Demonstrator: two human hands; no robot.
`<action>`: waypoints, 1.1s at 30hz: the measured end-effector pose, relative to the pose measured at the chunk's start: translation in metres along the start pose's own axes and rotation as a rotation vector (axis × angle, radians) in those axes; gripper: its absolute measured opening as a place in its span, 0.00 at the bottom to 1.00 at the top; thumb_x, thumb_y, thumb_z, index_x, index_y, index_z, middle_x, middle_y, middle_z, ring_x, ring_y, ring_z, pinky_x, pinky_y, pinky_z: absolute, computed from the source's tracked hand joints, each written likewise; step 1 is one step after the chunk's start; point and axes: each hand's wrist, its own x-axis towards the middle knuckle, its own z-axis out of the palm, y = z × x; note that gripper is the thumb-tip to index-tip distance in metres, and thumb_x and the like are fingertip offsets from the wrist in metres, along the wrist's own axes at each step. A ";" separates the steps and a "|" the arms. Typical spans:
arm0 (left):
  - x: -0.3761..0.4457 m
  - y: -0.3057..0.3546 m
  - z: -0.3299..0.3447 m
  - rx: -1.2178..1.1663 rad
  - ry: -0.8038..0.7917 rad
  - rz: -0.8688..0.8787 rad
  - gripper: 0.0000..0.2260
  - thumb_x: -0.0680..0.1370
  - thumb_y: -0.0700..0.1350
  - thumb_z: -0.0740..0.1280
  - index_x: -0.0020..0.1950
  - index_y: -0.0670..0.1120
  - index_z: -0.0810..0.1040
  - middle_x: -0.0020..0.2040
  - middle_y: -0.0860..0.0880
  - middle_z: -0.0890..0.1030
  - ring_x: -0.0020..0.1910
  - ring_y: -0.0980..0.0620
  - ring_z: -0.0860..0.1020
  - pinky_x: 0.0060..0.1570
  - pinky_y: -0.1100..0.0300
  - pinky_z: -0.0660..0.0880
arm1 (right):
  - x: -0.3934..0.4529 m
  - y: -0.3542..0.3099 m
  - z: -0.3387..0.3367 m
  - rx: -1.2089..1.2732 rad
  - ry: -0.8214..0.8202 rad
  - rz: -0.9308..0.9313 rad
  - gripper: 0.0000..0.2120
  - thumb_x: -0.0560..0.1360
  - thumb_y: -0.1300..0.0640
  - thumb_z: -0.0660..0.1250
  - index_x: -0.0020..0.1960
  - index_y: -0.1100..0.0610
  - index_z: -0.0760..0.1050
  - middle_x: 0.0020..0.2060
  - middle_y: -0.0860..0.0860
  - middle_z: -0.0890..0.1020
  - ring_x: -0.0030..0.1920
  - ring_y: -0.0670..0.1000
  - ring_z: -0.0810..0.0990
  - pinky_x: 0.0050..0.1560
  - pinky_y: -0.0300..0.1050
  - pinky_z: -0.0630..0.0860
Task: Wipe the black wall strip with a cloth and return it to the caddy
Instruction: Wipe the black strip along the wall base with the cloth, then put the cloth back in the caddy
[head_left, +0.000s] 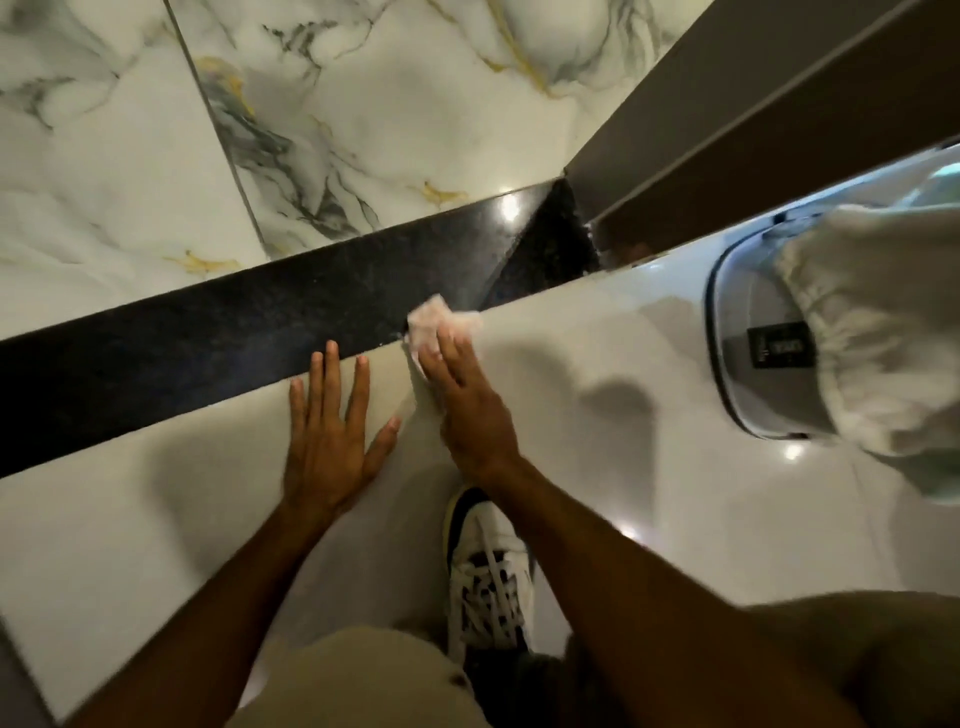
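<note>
The black wall strip runs diagonally across the view, between the marbled wall tile above it and the pale glossy floor below it. The cloth, a small pale crumpled piece, lies at the strip's lower edge where strip and floor meet, partly on the black surface and partly on the floor. The right hand rests on the cloth with fingers extended and close together, pressing it flat rather than gripping it in a fist (the fingertips cover its lower part). The left hand is open, fingers spread, palm flat on the floor just beside the right hand; its longest fingertips reach the strip's lower edge. The two hands are near each other but not touching. Below them a white laced shoe stands on the floor. To the right a white fabric item drapes over a rounded grey and white object; what that object is cannot be determined.
</note>
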 end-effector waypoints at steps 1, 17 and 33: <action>-0.014 0.009 -0.023 -0.013 -0.037 -0.001 0.44 0.81 0.73 0.38 0.89 0.47 0.44 0.89 0.38 0.39 0.89 0.37 0.40 0.87 0.32 0.45 | -0.026 -0.004 -0.016 0.053 -0.105 0.068 0.37 0.83 0.69 0.64 0.87 0.49 0.57 0.88 0.50 0.52 0.88 0.55 0.50 0.86 0.59 0.60; -0.187 0.316 -0.398 0.136 -0.195 0.596 0.42 0.82 0.71 0.32 0.88 0.48 0.55 0.88 0.40 0.55 0.88 0.38 0.56 0.87 0.38 0.53 | -0.339 -0.052 -0.445 1.104 0.499 0.746 0.13 0.88 0.56 0.61 0.70 0.48 0.77 0.50 0.57 0.86 0.30 0.42 0.78 0.27 0.34 0.77; 0.014 0.463 -0.258 0.474 -0.074 0.895 0.35 0.87 0.66 0.52 0.89 0.48 0.54 0.90 0.40 0.52 0.89 0.39 0.50 0.86 0.33 0.47 | -0.204 0.181 -0.412 0.817 0.555 1.067 0.35 0.85 0.50 0.66 0.87 0.49 0.53 0.87 0.55 0.56 0.85 0.61 0.60 0.79 0.67 0.70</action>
